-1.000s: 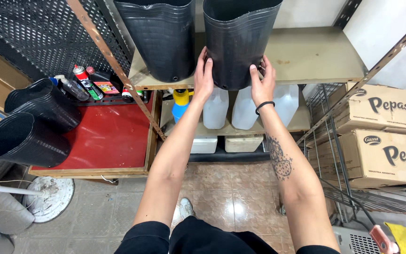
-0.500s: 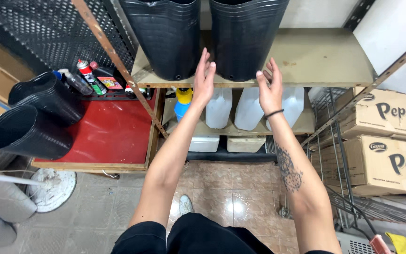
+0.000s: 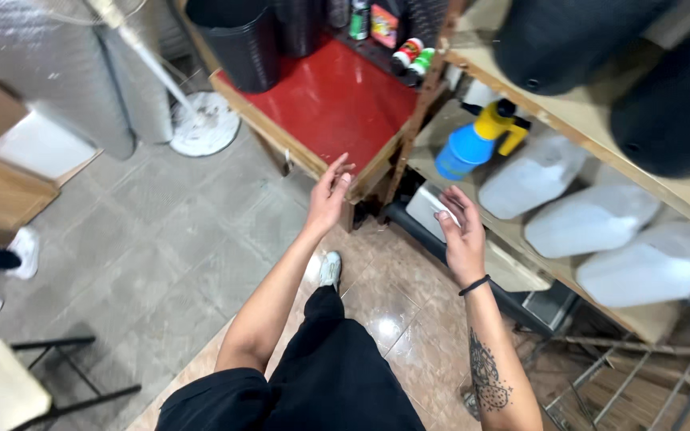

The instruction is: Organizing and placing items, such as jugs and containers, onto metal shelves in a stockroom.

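Note:
My left hand [image 3: 329, 195] hangs open in the air, fingers spread, just in front of the corner of the low red-topped table [image 3: 337, 100]. My right hand [image 3: 462, 235] is also open and holds nothing, level with the lower shelf near a blue and yellow spray bottle [image 3: 473, 144]. Two black plastic planter bags [image 3: 569, 40] stand on the beige upper shelf [image 3: 680, 187] at the top right, apart from both hands.
Three translucent white jugs [image 3: 592, 227] sit on the lower shelf. A black bin [image 3: 241, 40] and several small bottles [image 3: 405, 56] stand on the red table. Silver rolls [image 3: 49, 72], a white round base [image 3: 201, 124], a stool [image 3: 9, 387] and another person's shoes [image 3: 21, 251] are at left.
Both hands have let go of the black planter bag on the upper shelf and dropped away from it. The view has swung left and down toward the floor.

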